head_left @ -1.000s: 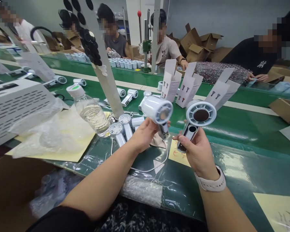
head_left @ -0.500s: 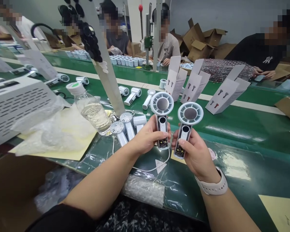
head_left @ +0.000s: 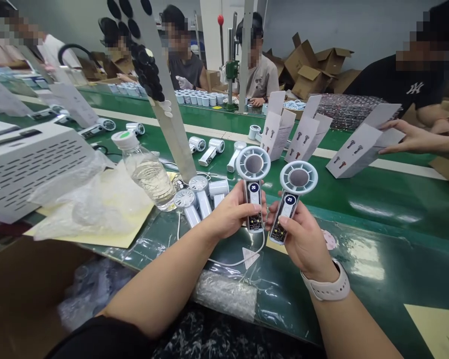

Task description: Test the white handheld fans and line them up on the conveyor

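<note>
Your left hand (head_left: 230, 212) is curled firmly around the handle of a handheld fan (head_left: 253, 187), and your right hand (head_left: 303, 237) around a second fan (head_left: 292, 188). Both stand upright above the green belt (head_left: 359, 199), screens lit. More fans (head_left: 200, 197) lie just left of your hands, beside a water bottle (head_left: 147, 179); cartons (head_left: 279, 134) stand beyond.

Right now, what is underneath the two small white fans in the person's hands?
Beneath the left-hand fan and right-hand fan, a white cable and clear plastic sheeting lie on the green conveyor belt. The left hand and right hand hide what is directly below.
</note>
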